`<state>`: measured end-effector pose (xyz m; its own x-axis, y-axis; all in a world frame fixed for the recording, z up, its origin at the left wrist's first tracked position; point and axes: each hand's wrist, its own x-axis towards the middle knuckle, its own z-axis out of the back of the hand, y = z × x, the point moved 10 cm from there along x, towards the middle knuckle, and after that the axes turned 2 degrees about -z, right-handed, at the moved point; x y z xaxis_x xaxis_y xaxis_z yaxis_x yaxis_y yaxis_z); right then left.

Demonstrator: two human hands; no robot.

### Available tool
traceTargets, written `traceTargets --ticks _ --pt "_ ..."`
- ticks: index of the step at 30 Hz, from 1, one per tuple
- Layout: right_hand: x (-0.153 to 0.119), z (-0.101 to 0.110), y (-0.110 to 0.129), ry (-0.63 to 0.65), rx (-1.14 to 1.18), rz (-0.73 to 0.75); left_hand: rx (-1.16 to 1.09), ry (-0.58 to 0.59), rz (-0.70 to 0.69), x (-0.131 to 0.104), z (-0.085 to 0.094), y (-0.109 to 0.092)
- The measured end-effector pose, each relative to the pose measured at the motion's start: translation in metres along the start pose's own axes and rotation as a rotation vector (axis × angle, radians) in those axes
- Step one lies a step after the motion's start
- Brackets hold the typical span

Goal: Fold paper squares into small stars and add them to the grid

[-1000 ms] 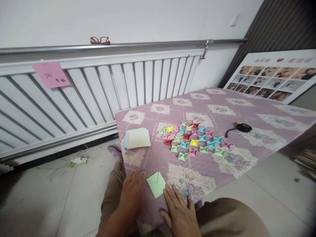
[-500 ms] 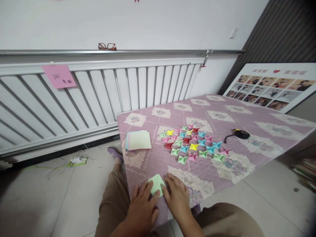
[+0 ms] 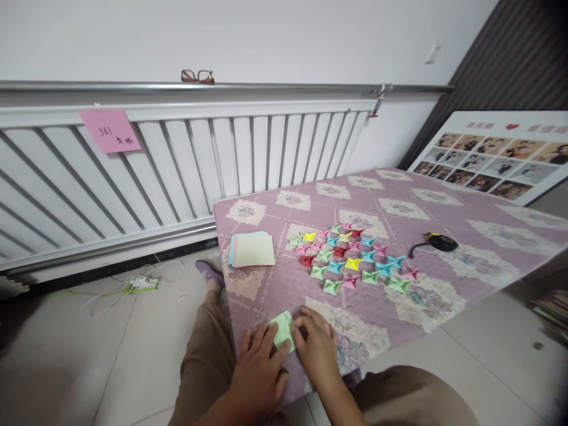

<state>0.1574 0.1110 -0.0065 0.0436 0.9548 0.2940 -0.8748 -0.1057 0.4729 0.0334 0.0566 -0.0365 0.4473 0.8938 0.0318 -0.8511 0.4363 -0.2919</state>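
Observation:
A light green square of folding paper lies on the near left corner of the table, part of it under my fingers. My left hand rests on its left and lower side, fingers spread and pressing it down. At the paper's right edge, my right hand has thumb and forefinger pinched together on the flap. Beyond my hands stand rows of small folded paper shapes in green, pink, blue, yellow and red. A stack of paper sheets, cream on top with pink and blue below, sits to the left of them.
The table has a purple patterned cloth. A black-and-yellow corded object lies to the right. Behind are a white radiator, a rail with glasses, and a photo board. A power strip lies on the floor.
My right thumb and forefinger have come together at the paper's right edge, where the fingers were stretched out before. My left hand stays on the paper. The view has shifted slightly.

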Motion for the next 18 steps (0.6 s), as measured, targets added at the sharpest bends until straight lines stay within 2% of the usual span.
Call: traceTargets --ticks 7,18 --pt "0.002 0.008 0.010 -0.071 -0.003 0.036 -0.017 0.008 0.007 0.000 0.001 0.000" --pt "-0.005 0.003 0.012 0.000 0.100 0.105 -0.013 0.000 -0.007 0.000 0.003 -0.001"
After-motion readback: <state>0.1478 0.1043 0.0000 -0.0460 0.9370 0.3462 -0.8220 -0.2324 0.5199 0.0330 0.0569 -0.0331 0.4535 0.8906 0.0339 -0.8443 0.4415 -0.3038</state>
